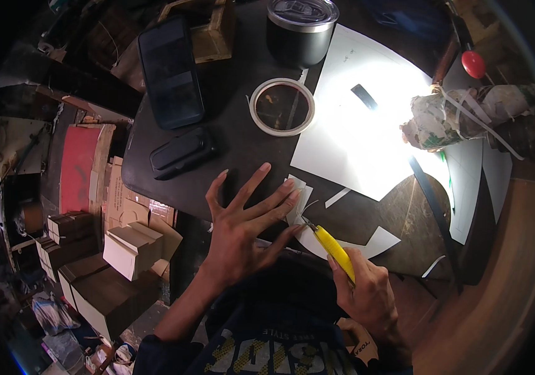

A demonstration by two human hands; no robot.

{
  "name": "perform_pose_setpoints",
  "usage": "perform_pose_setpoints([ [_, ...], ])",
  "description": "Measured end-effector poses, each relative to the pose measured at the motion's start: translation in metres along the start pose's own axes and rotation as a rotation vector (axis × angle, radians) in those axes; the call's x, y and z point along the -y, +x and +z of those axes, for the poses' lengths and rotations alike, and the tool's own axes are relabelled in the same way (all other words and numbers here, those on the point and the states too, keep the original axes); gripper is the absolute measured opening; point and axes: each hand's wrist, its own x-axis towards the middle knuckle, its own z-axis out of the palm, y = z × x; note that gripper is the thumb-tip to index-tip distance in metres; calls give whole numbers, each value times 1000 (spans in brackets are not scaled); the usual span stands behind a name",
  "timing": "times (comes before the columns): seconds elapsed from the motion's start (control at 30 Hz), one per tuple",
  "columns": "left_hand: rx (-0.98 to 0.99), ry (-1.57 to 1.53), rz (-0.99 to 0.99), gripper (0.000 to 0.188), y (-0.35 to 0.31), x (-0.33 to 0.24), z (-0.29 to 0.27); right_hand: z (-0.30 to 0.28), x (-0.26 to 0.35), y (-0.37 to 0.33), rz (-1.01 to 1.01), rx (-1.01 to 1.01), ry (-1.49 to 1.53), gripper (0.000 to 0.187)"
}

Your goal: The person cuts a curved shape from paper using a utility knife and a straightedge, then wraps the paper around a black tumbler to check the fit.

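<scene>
Head view: on the desk (230, 140), nothing's grasped by the spread left hand (236, 234); in the right hand (370, 294) a yellow cutter (334, 251) is gripped, tip by a paper piece (298, 207) pinned near the front edge. Trimming's probably being done; a steady, finger-clear stroke seems needed.

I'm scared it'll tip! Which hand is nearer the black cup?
Left. The left hand, touching white paper, lies on the near side of the black cup; the right hand, gripping a yellow cutter, is farther away, lower in the picture.
</scene>
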Motion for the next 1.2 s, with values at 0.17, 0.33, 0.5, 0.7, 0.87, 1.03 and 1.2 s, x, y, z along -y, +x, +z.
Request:
perform_pose_setpoints([
  [0.17,1,2,-3,54,0,-1,-1,-1,-3,0,-18,27,-23,18],
  [0.33,5,6,0,53,0,-1,-1,-1,-5,0,-38,42,-52,21],
  [0.5,-3,20,9,52,-1,0,1,-2,-7,2,-46,63,-80,20],
  [0.7,15,41,10,50,-1,-3,0,-9,-6,5,-60,76,-91,21],
  [0.87,42,52,5,50,-2,-5,-1,-10,2,5,5,156,-201,22],
  [1.03,19,165,-24,52,-4,-12,0,-13,9,5,41,194,-285,23],
  [1.2,7,224,-23,50,-5,-15,-1,-18,4,-4,54,217,-298,22],
])
